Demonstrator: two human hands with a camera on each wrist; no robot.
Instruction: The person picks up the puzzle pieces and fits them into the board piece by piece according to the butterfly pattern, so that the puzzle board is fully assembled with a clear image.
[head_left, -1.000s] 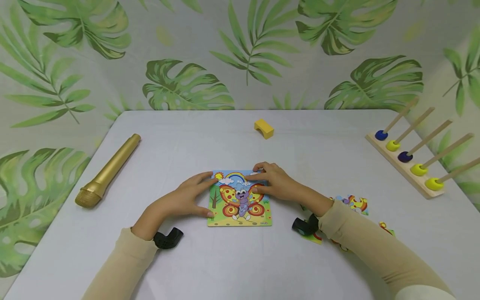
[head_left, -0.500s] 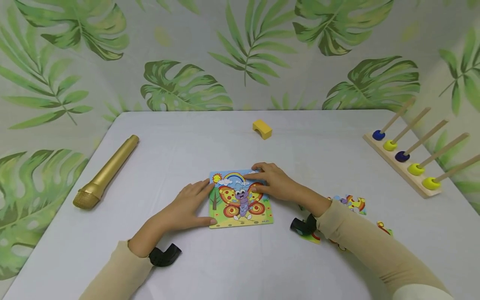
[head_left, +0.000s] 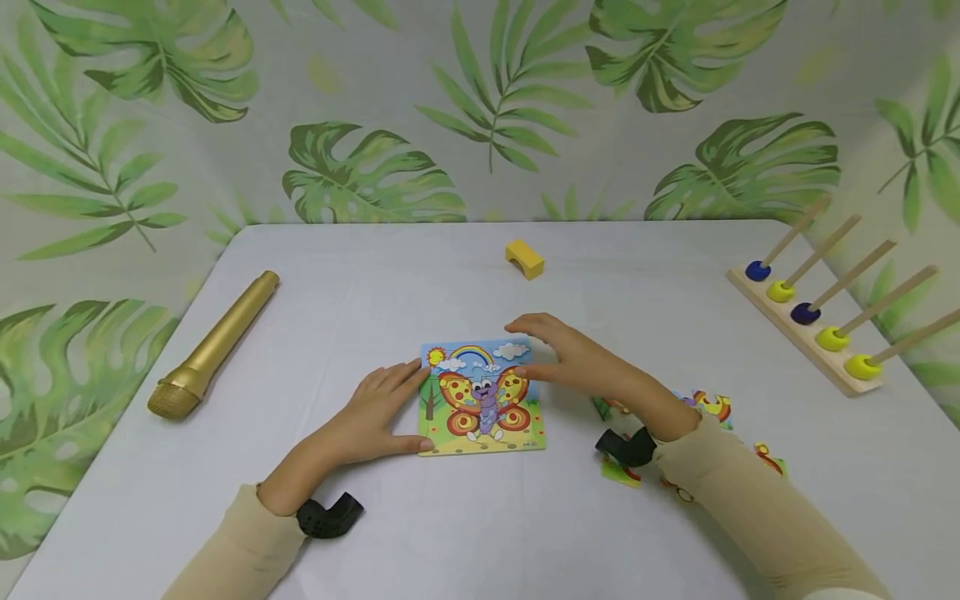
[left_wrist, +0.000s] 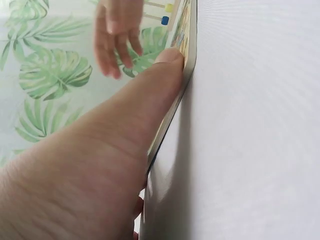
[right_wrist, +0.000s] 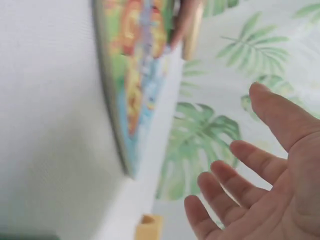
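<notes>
A square butterfly jigsaw puzzle [head_left: 486, 406] lies on the white table, its picture filled in. My left hand [head_left: 375, 419] rests at its left side: the thumb lies over the lower left corner, while the fairly straight fingers touch the left edge. In the left wrist view, the thumb [left_wrist: 167, 62] presses on the board's face near its rim. My right hand [head_left: 570, 358] hovers over the puzzle's upper right side, fingers spread and relaxed, holding nothing. The right wrist view shows that hand's palm and fingers [right_wrist: 227, 185] apart from the board [right_wrist: 135, 90].
Loose puzzle pieces [head_left: 712, 406] lie right of the board, partly hidden beneath the right forearm. A yellow arch block [head_left: 525, 259] sits at the back. A gold microphone [head_left: 213, 346] is at left, and a wooden peg stand with beads [head_left: 806, 325] at right.
My right hand has lifted off the puzzle's upper right part and shifted slightly right. My left hand slid down the left edge, and the board turned slightly.
</notes>
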